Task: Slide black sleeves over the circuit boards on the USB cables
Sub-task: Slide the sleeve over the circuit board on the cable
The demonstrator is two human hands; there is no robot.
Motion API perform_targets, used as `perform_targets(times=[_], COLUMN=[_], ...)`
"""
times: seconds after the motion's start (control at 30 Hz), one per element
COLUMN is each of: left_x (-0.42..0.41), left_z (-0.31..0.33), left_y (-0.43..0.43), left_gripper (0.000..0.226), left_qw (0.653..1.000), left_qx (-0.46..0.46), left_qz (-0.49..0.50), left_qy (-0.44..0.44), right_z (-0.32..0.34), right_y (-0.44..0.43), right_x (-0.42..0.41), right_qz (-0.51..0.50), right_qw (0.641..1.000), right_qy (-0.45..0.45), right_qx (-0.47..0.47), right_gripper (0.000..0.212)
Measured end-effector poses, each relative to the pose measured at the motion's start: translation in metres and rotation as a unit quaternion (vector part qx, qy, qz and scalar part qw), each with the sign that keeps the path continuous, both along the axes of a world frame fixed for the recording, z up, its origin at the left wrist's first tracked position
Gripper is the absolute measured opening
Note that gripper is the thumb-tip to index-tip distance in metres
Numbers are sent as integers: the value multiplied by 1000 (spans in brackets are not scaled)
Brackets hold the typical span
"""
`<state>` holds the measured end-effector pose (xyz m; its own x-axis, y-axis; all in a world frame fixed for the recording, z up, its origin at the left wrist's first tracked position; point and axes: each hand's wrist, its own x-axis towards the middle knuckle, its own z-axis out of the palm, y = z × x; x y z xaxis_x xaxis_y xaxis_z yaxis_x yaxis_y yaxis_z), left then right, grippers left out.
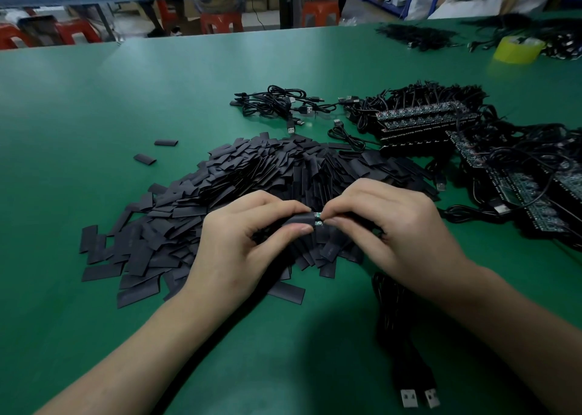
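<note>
The left hand pinches the black sleeve, the right hand the circuit board — tilted, a corner could snag.

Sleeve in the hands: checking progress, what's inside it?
A green circuit board pokes from the sleeve at its right end. The rest inside is hidden by the sleeve and left hand.
</note>
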<state>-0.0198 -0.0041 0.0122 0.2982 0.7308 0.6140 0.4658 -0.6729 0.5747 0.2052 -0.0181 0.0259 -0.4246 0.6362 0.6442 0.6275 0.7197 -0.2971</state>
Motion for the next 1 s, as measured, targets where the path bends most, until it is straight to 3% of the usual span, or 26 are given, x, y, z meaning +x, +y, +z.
perform_targets(times=[0.17, 0.53, 0.87, 1.0], left_x=[0, 2, 4, 5], left_z=[0, -3, -3, -1], left_y=[0, 1, 0, 0], left_gripper=[22, 16, 19, 21], left_qw=[1000, 994, 998, 998], left_qx=[7, -84, -42, -51], left_qz=[3, -27, -29, -19], left_qy=[-2, -71, -29, -40], right_z=[-1, -2, -3, -1], right_y=[1, 0, -2, -3], right_x=[0, 0, -4, -5], right_qz=[1, 9, 8, 5], right_qw=[1000, 999, 999, 997], right_qy=[15, 32, 33, 72], right_qx=[4, 15, 14, -11], right_gripper=[9, 8, 7, 4])
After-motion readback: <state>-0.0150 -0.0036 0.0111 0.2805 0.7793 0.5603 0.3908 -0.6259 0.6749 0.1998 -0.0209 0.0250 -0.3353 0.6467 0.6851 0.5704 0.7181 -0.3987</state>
